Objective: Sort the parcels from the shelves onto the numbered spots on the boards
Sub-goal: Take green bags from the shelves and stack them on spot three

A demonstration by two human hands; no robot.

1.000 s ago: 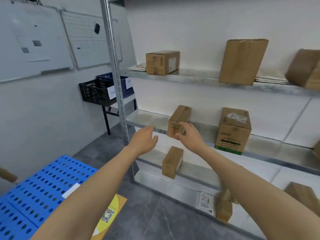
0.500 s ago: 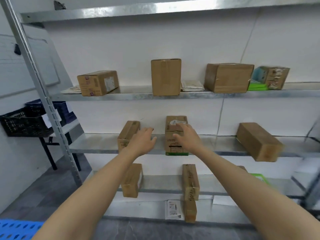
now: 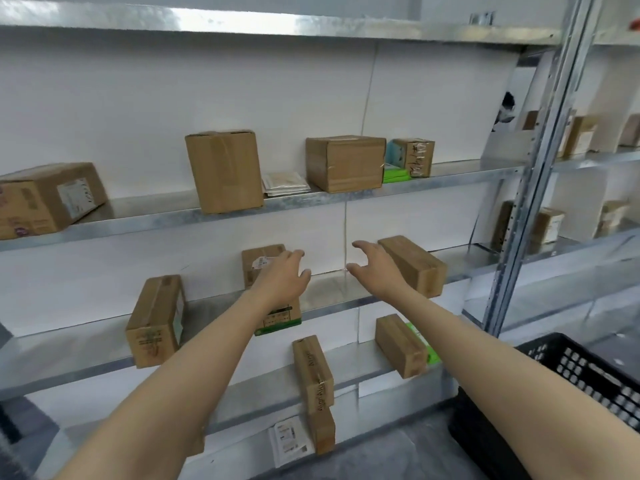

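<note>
Both my arms reach toward the middle shelf (image 3: 332, 299) of a metal rack. My left hand (image 3: 282, 280) hovers with relaxed fingers in front of a labelled brown parcel with a green base (image 3: 258, 261), partly hiding it. My right hand (image 3: 375, 268) is spread wide, just left of a long brown parcel (image 3: 417, 265) lying at an angle; I cannot tell if it touches. Neither hand holds anything. Another brown parcel (image 3: 156, 320) stands further left on the same shelf.
The upper shelf carries a tall box (image 3: 223, 171), a squat box (image 3: 346, 162), flat envelopes (image 3: 285, 183), a small marked box (image 3: 414, 155) and a box at far left (image 3: 45, 199). Lower shelves hold narrow parcels (image 3: 313, 368) (image 3: 400, 344). A black crate (image 3: 571, 382) sits at right beside a steel upright (image 3: 526, 188).
My view has swung right along the rack. Both hands have moved right, off the left parcels, and now sit between the labelled parcel and the long angled parcel.
</note>
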